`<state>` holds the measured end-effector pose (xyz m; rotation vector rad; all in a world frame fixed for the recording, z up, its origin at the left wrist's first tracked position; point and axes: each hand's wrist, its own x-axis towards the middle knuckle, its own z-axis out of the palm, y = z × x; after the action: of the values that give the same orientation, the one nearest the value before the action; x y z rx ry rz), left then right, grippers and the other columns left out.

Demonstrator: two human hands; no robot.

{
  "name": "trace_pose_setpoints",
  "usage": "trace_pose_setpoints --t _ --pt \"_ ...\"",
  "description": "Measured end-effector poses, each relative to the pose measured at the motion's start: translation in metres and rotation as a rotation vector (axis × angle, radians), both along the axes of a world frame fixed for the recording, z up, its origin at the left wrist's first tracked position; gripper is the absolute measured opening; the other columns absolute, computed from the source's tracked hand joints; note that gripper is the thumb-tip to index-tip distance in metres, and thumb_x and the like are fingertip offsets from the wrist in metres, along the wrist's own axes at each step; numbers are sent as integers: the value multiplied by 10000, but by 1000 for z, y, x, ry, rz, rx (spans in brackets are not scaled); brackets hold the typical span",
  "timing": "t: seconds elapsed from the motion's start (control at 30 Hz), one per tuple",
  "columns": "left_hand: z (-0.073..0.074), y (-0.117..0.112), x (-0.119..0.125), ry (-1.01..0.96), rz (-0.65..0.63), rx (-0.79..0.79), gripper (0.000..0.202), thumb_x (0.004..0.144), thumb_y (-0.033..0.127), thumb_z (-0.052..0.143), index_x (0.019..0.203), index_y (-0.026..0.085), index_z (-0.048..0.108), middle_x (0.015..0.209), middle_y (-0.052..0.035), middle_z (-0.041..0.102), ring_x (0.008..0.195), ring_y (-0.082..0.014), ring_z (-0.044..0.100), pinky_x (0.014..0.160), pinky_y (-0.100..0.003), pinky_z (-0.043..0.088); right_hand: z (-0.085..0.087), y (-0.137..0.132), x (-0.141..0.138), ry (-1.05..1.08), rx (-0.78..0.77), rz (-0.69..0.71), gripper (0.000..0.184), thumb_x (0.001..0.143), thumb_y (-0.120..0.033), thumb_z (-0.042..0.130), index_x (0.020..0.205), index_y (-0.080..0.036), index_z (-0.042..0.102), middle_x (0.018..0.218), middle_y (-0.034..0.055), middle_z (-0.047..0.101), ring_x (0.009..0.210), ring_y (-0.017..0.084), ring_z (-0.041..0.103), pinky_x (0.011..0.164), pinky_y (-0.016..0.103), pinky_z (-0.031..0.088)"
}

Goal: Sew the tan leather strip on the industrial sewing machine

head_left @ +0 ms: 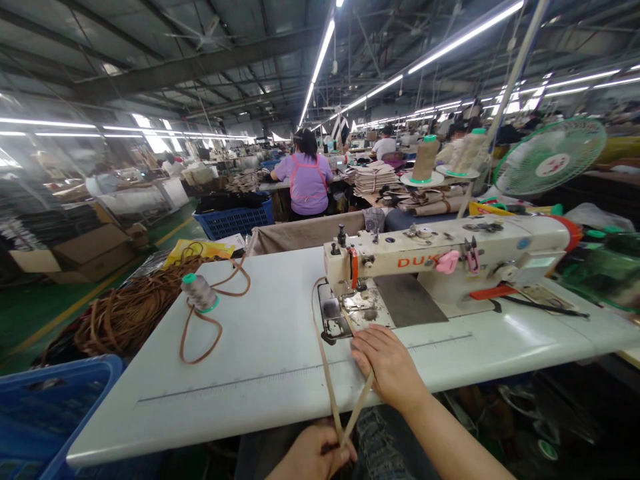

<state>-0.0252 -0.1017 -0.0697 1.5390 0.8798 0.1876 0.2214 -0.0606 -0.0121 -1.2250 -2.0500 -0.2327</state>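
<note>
The left hand [315, 453] is low in front of the tabletop [250, 360], its grip closed on a narrow tan strap [327, 373], thumb and fingers pinching it at the lower bend. From there one length rises across the tabletop and curves round beside the needle plate of a sewing machine [450, 267], while the other slants up to the right hand [383, 360]. That hand lies palm down over the strap, near the needle, fingers together; the strap passes beneath it, so I cannot tell whether its grip clasps the strap or merely presses it.

Pink-handled snips [473, 257] rest against the machine's body. To the left, a grey thread spool [200, 291] stands on the tabletop amid loops of brown cord [220, 340], near a heap of brown straps [130, 310]. A blue basket [107, 373] sits at the tabletop's left end. Beyond, a co-worker in purple [306, 177] sits facing away, and a green fan [550, 157] stands at right.
</note>
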Motion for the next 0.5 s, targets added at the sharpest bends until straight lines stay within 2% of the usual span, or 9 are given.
trace_pose_setpoints --t 0.07,0.13,0.23,0.33,0.43,0.5 --pt "2 -3 -3 71 -86 10 308 885 477 674 941 201 796 1144 -79 744 1140 -295 662 1056 -384 475 0 0 0 3 4 -1 254 1084 -282 516 1085 -192 753 1090 86 799 1016 235 735 1063 474 539" --pt "3 -5 -6 110 -104 -24 284 856 454 714 1023 239 794 1172 -60 748 1174 -304 652 1070 -393 470 0 0 0 3 7 -4 234 1076 -273 532 1079 -202 755 1083 82 801 1009 230 737 1057 466 542" --pt "3 -6 -1 15 37 -107 430 839 450 728 1202 221 737 1243 -70 745 1205 -309 650 1074 -399 474 1 0 -1 0 12 -7 219 1070 -264 544 1074 -211 757 1085 78 801 1009 225 740 1052 455 544" --pt "6 -4 4 -69 124 -97 460 890 513 645 1157 148 733 1184 -112 755 1146 -306 672 1024 -393 495 2 -1 -1 -1 8 -8 221 1071 -267 545 1075 -207 758 1079 77 801 1006 227 739 1049 457 546" --pt "16 -5 1 26 -11 -38 318 877 450 655 973 170 772 1099 -92 763 1101 -295 684 993 -371 492 2 -1 -1 11 3 -6 230 1078 -275 538 1078 -204 757 1079 78 803 1009 232 736 1051 463 543" --pt "21 -5 -4 116 -82 -45 222 839 373 693 949 202 781 1129 -66 763 1130 -289 683 1007 -358 481 1 -1 -1 15 3 4 242 1084 -280 527 1087 -196 754 1093 80 802 1016 236 733 1057 467 538"
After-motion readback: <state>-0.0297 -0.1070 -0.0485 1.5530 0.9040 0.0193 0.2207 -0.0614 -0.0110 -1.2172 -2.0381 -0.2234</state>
